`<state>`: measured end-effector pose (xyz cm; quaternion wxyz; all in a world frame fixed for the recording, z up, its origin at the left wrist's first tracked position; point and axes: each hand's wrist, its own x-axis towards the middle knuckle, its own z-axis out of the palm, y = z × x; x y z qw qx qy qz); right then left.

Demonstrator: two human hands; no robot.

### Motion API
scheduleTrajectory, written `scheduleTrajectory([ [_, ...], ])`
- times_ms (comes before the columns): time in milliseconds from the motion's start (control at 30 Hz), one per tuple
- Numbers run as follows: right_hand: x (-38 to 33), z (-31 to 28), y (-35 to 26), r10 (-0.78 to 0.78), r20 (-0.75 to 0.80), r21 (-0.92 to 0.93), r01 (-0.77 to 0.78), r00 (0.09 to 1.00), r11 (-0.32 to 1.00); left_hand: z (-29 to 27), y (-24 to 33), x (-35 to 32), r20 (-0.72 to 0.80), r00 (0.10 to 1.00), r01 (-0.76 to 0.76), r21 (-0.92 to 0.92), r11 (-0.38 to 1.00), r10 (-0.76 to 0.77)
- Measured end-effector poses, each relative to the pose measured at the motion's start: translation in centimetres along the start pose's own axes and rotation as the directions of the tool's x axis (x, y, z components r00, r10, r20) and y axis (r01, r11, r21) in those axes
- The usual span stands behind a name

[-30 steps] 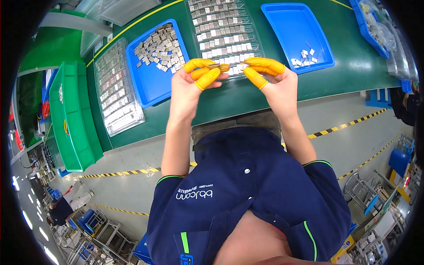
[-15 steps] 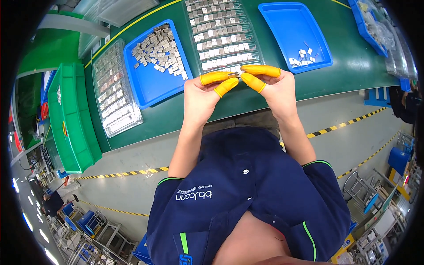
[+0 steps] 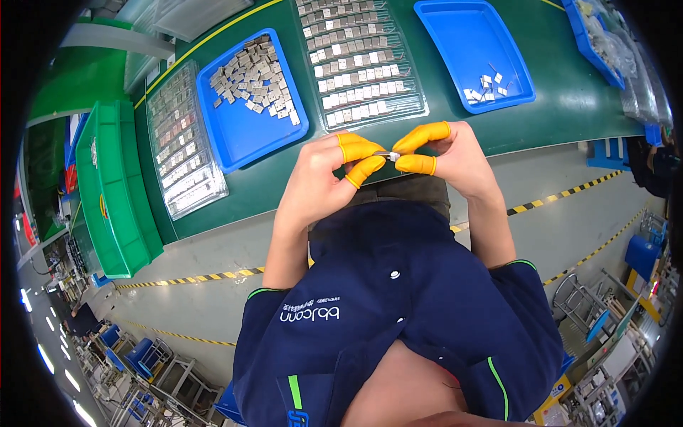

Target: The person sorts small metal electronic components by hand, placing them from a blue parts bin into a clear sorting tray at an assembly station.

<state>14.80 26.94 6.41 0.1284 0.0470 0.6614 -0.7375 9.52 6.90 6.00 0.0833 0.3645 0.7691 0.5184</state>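
Yellow finger cots cover the thumb and fingertips of both my hands. Between them, over the near edge of the table, is a small connector (image 3: 390, 154) with a dark, metallic body and a whitish end. My left hand (image 3: 320, 174) pinches its dark end. My right hand (image 3: 455, 158) is closed at the whitish end, index finger and thumb tips against it. The fingertips hide part of the piece. Just beyond, a clear blister tray (image 3: 421, 107) holds rows of small silver and white connectors with thin wires.
On the green table (image 3: 491, 135), a blue tray (image 3: 235, 160) of loose metal connectors lies left, beside another filled blister tray (image 3: 213, 193). A blue tray (image 3: 462, 43) at right holds several white pieces. A green bin (image 3: 117, 206) stands far left.
Both hands have drawn back toward my body with the connector, away from the blister tray. The connector's whitish end shows more plainly now.
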Motion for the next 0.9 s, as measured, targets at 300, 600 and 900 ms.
scheduleTrajectory([
  [300, -0.2, 0.2, 2.1, 0.058, 0.137, 0.137, -0.077, 0.989, 0.988, -0.6, -2.1, -0.2, 0.316, 0.949, 0.073, -0.210, 0.975, -0.002],
  [600, 0.1, 2.1, 2.7, 0.067, -0.035, 0.105, -0.063, 0.997, 0.992, 0.1, -3.8, -1.3, 0.386, 0.903, 0.387, -0.533, 0.753, -0.191],
  [900, 2.4, 0.0, 2.4, -0.574, -0.203, -0.651, 0.329, 0.793, 0.684, 1.7, -3.3, -0.6, 0.106, 0.899, 0.413, -0.524, 0.745, -0.424],
])
